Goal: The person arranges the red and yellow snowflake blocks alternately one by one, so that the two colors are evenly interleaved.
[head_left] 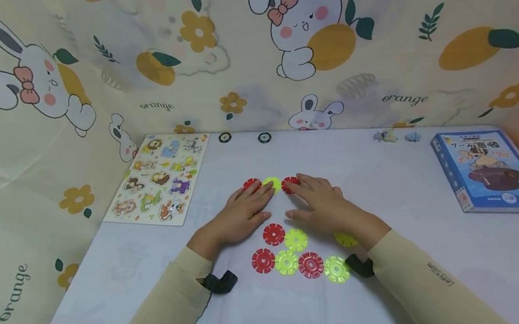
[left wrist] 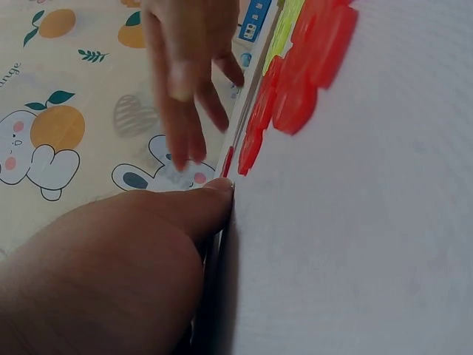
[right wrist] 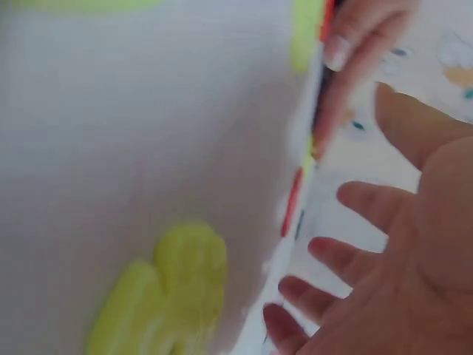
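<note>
Red and yellow-green notched plastic discs lie on the white table (head_left: pixel 156 288). At the far row, my left hand (head_left: pixel 246 211) lies with its fingers over a red disc (head_left: pixel 250 182) and the near edge of a yellow-green disc (head_left: pixel 273 183). My right hand (head_left: pixel 326 206) spreads its fingers just over the other red disc (head_left: pixel 289 184) of that row, grasping nothing; the right wrist view shows this hand (right wrist: pixel 377 259) held above the tabletop. Closer in are a red disc (head_left: pixel 273 235), a yellow-green disc (head_left: pixel 296 240) and another (head_left: pixel 346 240), partly hidden by the right forearm.
A nearest row alternates red and yellow-green discs (head_left: pixel 311 265). On the left lies an animal puzzle board (head_left: pixel 160 178). Two small black rings (head_left: pixel 225 137) sit by the back edge. At the right rear are a blue box (head_left: pixel 491 170) and small figures (head_left: pixel 385 135). Patterned cloth (head_left: pixel 257 93) hangs behind.
</note>
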Tool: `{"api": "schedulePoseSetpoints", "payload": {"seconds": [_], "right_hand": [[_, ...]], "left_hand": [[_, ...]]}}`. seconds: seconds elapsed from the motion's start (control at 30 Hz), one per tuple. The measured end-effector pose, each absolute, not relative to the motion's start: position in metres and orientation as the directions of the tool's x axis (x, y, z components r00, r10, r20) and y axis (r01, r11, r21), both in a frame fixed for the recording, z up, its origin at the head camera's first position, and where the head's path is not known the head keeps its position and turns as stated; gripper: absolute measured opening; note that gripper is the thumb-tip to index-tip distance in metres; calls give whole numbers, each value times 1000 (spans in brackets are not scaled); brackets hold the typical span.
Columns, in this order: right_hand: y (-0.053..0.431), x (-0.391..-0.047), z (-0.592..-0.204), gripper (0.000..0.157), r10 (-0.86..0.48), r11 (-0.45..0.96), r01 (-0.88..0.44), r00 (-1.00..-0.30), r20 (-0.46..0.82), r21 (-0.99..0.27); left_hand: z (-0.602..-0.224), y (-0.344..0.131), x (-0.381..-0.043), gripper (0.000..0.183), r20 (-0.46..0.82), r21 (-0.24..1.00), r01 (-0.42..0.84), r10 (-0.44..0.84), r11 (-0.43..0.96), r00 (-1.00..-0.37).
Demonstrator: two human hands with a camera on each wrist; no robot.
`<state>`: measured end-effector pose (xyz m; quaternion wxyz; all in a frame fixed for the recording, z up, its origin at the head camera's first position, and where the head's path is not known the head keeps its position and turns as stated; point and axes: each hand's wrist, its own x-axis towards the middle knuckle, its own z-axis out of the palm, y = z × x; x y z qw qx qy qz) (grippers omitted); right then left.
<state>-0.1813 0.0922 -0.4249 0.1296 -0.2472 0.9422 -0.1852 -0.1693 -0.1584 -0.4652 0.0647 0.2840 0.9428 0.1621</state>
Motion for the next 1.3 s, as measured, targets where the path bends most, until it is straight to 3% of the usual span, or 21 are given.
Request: {"api": "schedulePoseSetpoints", "payload": {"seconds": [0.17,0.33,0.47,0.6,0.73,0.83,1.1,1.3], "right_hand": [[125,-170,-416,69,-500,618,-290,-862,-81,-731],[167,-155,-420,55,-464,451,-214,-885,-23,-867],[193,-141,-429,54,-425,461,-199,-905,-18,-865],[205,-128,-439,55,-402,564,-182,-913,-75,-805],[203,-119,-446,42,-394,644,-202,-914,-94,-738],[196,-115,-446,32,-387,653,-219,-919,-72,-725],[188,-114,-439,35,-401,683,-242,-913,-78,-690],[186,-121,-441,29,-360,661,-159,-925,-124,-733]], "left_hand": [[-468,-158,-169,63,-20,335,517,554,788,-832],[-470,-160,-170,63,-9,341,524,560,780,-828],[-469,-160,-169,63,-10,341,517,553,785,-833],[-468,-159,-168,64,-8,338,508,542,792,-840],[-468,-158,-167,64,-2,340,511,543,790,-839],[-467,-158,-166,64,-1,345,513,547,786,-837],[-470,-158,-168,63,-2,344,513,547,786,-837],[-472,-159,-169,63,6,337,515,546,788,-838]]}}
